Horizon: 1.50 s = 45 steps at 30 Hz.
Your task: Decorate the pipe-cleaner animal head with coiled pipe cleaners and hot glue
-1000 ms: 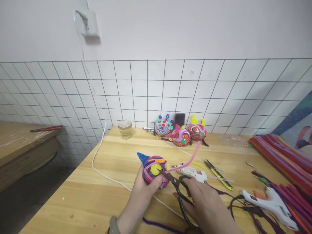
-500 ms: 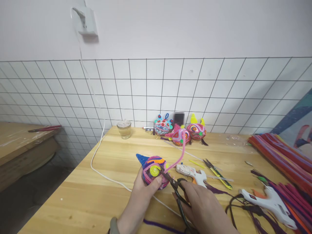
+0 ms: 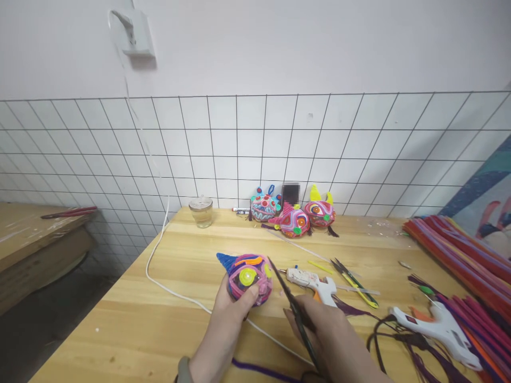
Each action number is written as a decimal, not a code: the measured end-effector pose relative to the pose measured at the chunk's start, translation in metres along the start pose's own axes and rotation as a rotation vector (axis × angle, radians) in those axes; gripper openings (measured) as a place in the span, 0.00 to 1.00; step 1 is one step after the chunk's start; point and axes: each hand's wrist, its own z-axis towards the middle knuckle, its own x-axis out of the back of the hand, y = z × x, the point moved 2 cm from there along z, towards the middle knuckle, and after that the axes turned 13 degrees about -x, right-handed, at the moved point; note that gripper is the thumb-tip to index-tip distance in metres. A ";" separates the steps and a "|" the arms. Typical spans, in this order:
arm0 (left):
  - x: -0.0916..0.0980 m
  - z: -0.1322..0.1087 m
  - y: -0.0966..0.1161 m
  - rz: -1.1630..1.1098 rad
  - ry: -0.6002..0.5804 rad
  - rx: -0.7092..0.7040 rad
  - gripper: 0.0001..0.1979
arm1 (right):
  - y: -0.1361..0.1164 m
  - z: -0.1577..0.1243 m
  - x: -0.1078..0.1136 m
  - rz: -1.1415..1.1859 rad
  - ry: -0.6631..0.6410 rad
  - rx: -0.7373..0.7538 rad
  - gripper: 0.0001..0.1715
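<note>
— What's the left grip (image 3: 235, 308) got?
— It's wrapped round the colourful toy (image 3: 248, 277), over the desk (image 3: 131, 324), left of a white glue gun (image 3: 305, 277)!
— And the right grip (image 3: 325, 322)?
— Holding dark scissors (image 3: 285, 286), tip right by the toy's edge!

The person's left forearm (image 3: 205, 354) slants in from the bottom edge of the view, angled up and to the right; the left hand (image 3: 229, 309) is closed in a grip, its thumb (image 3: 247, 300) laid across the front and pointing up and to the right, its other fingers mostly hidden behind; the right forearm (image 3: 365, 367) slants in from the lower right, angled up and to the left; the right hand (image 3: 329, 324) turns its back to the view, its fingers curled in a grip; the two hands are well apart from each other, nearly level, both bare.
</note>
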 end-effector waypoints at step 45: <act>-0.018 -0.013 0.009 0.061 -0.271 -0.051 0.21 | -0.016 -0.007 0.016 0.229 0.130 0.338 0.24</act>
